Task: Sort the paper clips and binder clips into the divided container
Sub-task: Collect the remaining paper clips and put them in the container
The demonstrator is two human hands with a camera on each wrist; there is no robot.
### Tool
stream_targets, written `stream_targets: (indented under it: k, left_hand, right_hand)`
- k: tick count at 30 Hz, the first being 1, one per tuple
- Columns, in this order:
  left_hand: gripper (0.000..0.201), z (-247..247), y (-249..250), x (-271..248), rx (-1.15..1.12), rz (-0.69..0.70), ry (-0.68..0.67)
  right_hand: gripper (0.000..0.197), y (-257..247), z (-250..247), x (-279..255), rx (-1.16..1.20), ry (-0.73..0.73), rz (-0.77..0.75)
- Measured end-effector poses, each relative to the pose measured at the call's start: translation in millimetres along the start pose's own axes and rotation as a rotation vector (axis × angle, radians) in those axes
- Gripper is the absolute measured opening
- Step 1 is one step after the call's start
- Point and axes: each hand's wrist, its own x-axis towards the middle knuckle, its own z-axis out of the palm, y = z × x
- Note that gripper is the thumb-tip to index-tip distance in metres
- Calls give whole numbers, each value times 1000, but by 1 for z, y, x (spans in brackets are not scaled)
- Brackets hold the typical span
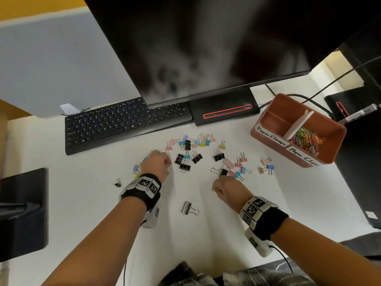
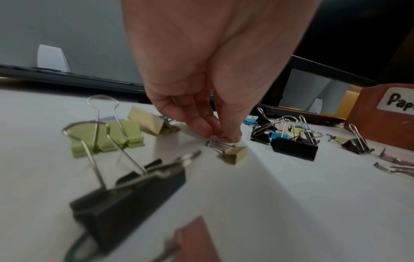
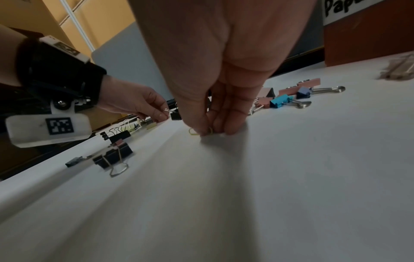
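Note:
My left hand (image 1: 167,163) (image 2: 220,136) pinches the wire handles of a small yellow binder clip (image 2: 235,154) that lies on the white desk, left of the pile. My right hand (image 1: 216,190) (image 3: 208,132) pinches a yellow paper clip (image 3: 192,132) flat against the desk, just in front of the pile. Several coloured and black binder clips (image 1: 186,150) are scattered between the hands and the keyboard. The brown divided container (image 1: 274,120) stands at the right. Its "Paper Clips" half holds coloured paper clips (image 1: 307,139); its "Paper Clamps" half looks empty.
A black keyboard (image 1: 123,124) and the monitor base (image 1: 224,110) lie behind the pile, under a large monitor (image 1: 206,48). One black binder clip (image 1: 188,208) lies alone near the front edge, and a small dark clip (image 1: 117,184) sits left of my left wrist. Cables run behind the container.

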Motion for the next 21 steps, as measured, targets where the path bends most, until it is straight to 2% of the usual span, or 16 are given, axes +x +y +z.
stream_targets:
  k: [3, 6, 9, 12, 17, 21]
  left_hand:
    - [14, -8, -4, -6, -84, -8, 67]
    - [8, -23, -22, -16, -217, 3, 242]
    - [5, -36, -51, -24, -204, -44, 317]
    - [6, -38, -81, -28, -199, -87, 280]
    - [7, -33, -88, -36, -201, -12, 246]
    - [11, -25, -75, -39, -199, 83, 133]
  right_hand:
    - [20, -1, 0, 0, 1, -2, -17]
    - [16, 2, -1, -2, 2, 26, -94]
    - [14, 5, -4, -4, -1, 16, -167]
    - [11, 11, -13, -4, 53, 50, -191]
    - [9, 24, -39, -5, 178, 232, -13]
    - [19, 27, -41, -8, 130, 187, -11]
